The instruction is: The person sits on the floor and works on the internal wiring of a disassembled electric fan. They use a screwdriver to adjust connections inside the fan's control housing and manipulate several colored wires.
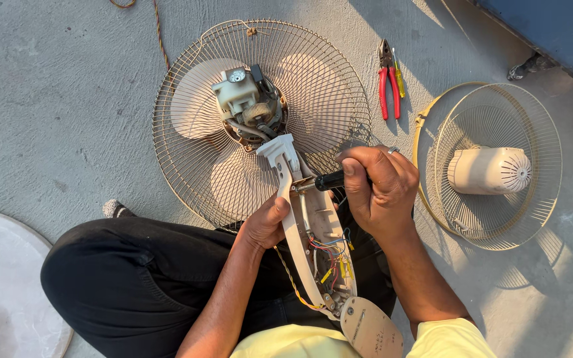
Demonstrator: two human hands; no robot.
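A beige fan lies face down on the concrete floor, its wire guard [187,152] and pale blades underneath and the bare motor [247,103] on top. The opened fan neck housing [300,232] runs toward me, with coloured wires [329,255] showing inside. My left hand [266,222] grips the housing's left edge. My right hand [376,185] is closed around a black-handled screwdriver [329,179], its tip set into the housing just below the neck joint. A ring is on that hand.
Red-handled pliers [387,79] with a small yellow tool lie on the floor at the upper right. A second wire guard [499,225] with the beige motor cover [489,170] sits on the right. A round pale base [1,278] is at the left. My black-trousered leg [127,278] is folded.
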